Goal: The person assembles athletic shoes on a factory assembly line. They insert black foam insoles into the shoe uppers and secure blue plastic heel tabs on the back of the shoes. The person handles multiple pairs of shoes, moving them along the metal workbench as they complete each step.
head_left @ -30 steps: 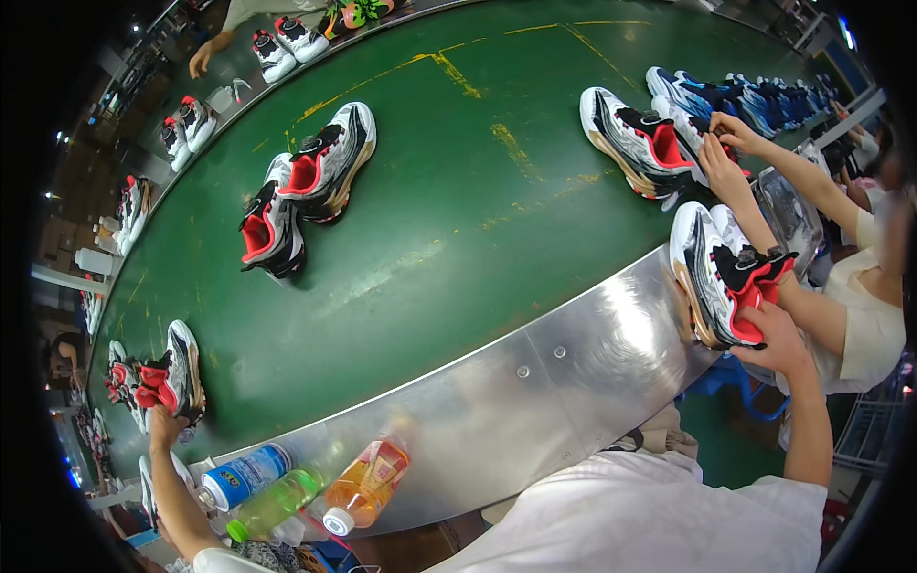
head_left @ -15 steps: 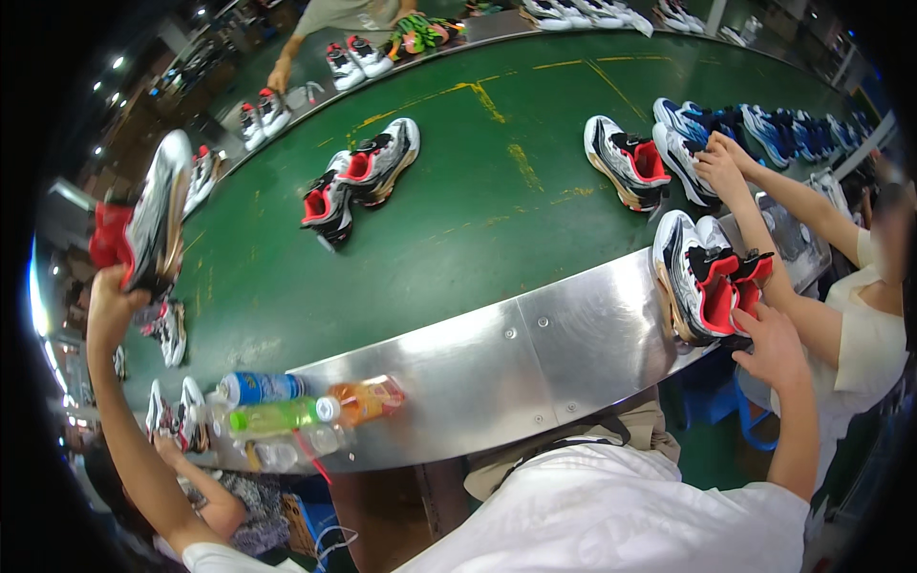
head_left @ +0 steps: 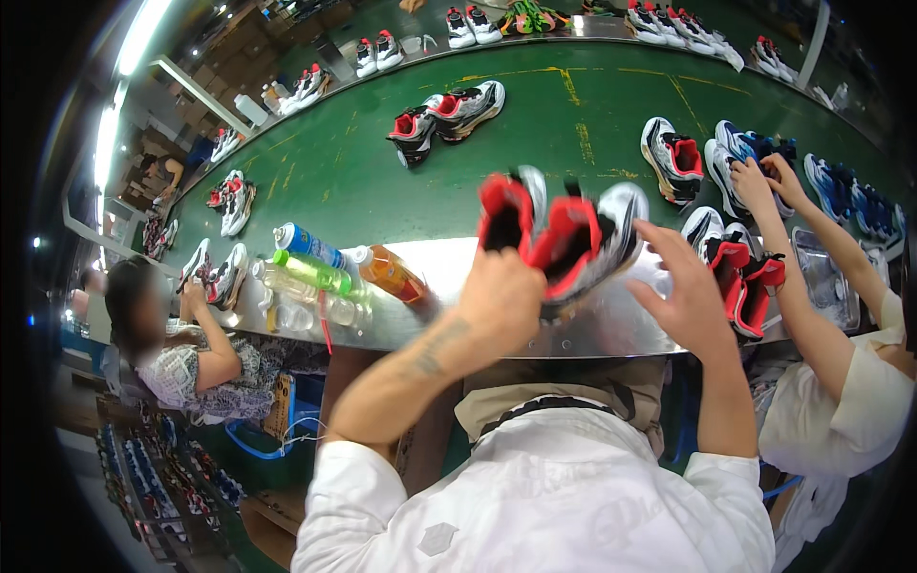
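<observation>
My left hand (head_left: 501, 306) grips a pair of sneakers (head_left: 616, 229) by the heels, in front of me above the metal table edge. They are white and grey with red linings, slightly blurred. Close to the right-hand shoe, my right hand (head_left: 686, 296) has its fingers spread and holds nothing; whether a fingertip touches the shoe I cannot tell. A similar red-lined pair (head_left: 702, 229) stands just beyond my right hand on the metal edge. Farther off on the green surface lie another pair (head_left: 463, 110) and a single matching shoe (head_left: 659, 158).
Several drink bottles (head_left: 392, 277) stand at my left on the metal edge (head_left: 439, 253). A seated person (head_left: 205, 358) handles sneakers beyond them. At my right, a co-worker's hands (head_left: 755, 186) work on blue-and-white sneakers (head_left: 731, 143). More shoes (head_left: 473, 27) line the far ledge.
My left hand has brought the sneakers from the far left to in front of me. My right hand has left the pair at the right and come beside them. My view has shifted left.
</observation>
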The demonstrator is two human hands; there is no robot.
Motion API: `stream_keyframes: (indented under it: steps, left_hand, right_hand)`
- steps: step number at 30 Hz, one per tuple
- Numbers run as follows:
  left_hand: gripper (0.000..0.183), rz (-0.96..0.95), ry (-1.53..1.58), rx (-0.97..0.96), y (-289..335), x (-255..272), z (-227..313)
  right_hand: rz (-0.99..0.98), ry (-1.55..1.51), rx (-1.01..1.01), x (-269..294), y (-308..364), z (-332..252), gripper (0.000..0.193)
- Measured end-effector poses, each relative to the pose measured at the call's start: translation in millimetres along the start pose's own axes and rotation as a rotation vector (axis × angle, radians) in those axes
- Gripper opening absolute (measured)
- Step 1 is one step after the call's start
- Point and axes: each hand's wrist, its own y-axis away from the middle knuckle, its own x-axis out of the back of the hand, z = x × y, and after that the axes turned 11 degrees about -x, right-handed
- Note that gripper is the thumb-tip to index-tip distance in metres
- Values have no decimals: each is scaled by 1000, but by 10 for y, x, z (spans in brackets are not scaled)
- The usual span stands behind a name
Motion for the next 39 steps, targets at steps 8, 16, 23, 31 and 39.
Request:
stream_keyframes:
  steps: [8, 16, 23, 31, 39]
  left_hand:
    - [29, 508, 365, 90, 397, -876, 609]
    - [35, 840, 420, 501, 542, -1277, 66]
    - [24, 940, 792, 495, 419, -1703, -46]
    - [51, 871, 736, 352, 445, -1233, -75]
    - [24, 831, 750, 561, 159, -1323, -48]
  right_hand:
    - [-167, -73, 148, -610, -275, 60, 81]
    - [-560, 15, 372, -1185, -960, -501, 78]
    - [-791, 242, 599, -1608, -1060, -425, 20]
    - [-939, -241, 200, -1228, -1043, -196, 59]
    - [-895, 24, 462, -1310, -1284, -338, 30]
